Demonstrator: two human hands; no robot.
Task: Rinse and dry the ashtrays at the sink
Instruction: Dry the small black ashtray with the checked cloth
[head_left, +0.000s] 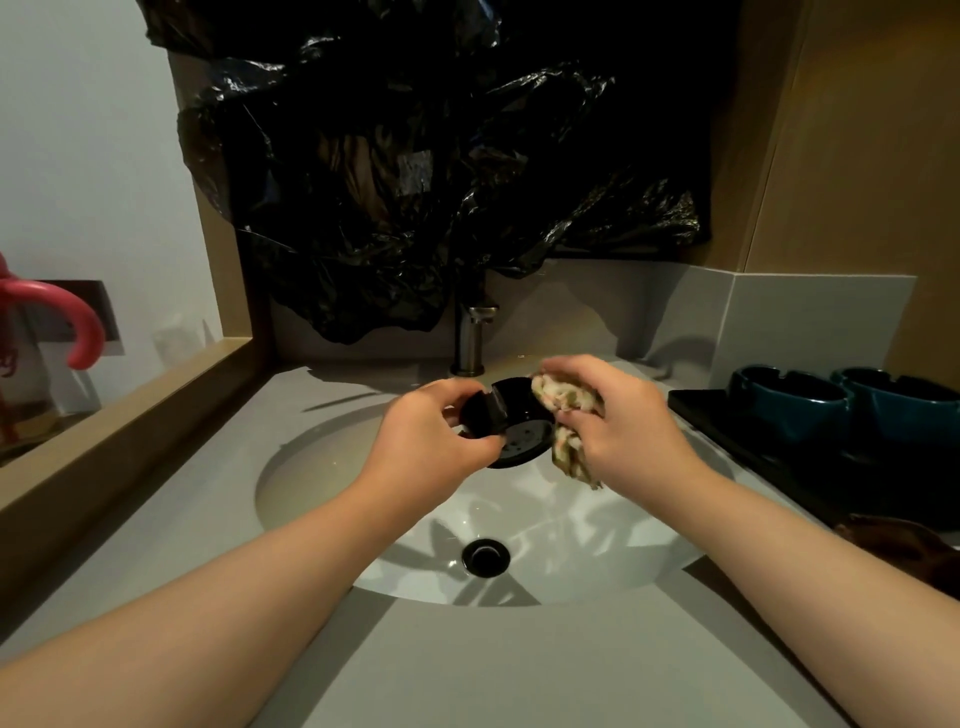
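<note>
Over the white sink basin (322, 467), my left hand (426, 436) grips a black ashtray (511, 421) by its rim, tilted so its perforated inside faces me. My right hand (618, 421) holds a crumpled patterned cloth (566, 415) pressed against the ashtray's right edge, with a tail of cloth hanging below my palm. Two dark teal ashtrays (789, 405) (914, 410) sit upright on a black tray (727, 421) at the right of the counter.
A metal faucet (470, 338) stands behind the basin, partly under a black plastic sheet (415, 171) that covers the wall. The black drain (485, 556) lies near the basin's front. A brown cloth (904, 545) lies at the right counter edge. A pink handle (62, 317) shows at far left.
</note>
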